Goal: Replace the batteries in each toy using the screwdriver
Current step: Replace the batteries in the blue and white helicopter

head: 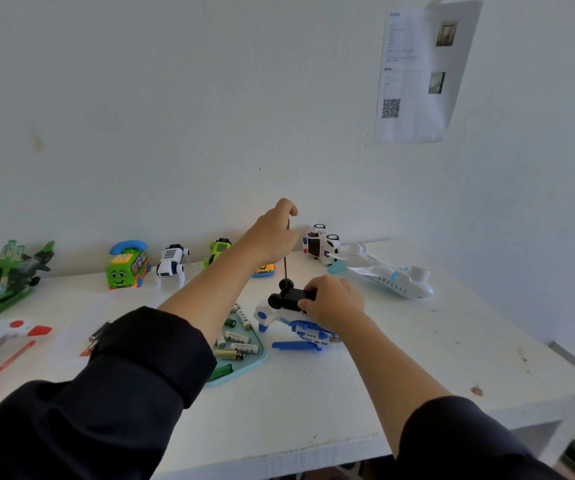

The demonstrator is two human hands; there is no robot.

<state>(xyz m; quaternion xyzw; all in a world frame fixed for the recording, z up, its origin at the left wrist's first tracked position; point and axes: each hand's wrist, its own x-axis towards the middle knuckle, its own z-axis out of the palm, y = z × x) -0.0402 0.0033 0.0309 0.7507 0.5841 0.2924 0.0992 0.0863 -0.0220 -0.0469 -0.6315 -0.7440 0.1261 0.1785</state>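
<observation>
White table (314, 393): left hand (272, 233) grips upright screwdriver (285, 265), right hand (334, 301) holds toy helicopter (296, 323).

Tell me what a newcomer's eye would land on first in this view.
First, the two hands at mid-table: the left hand holds a screwdriver upright, tip down on the upturned blue and white toy that the right hand grips. Just left of that toy lies a pale blue tray of loose batteries. Along the wall stand more toys, among them a green toy bus and a white airplane.
</observation>
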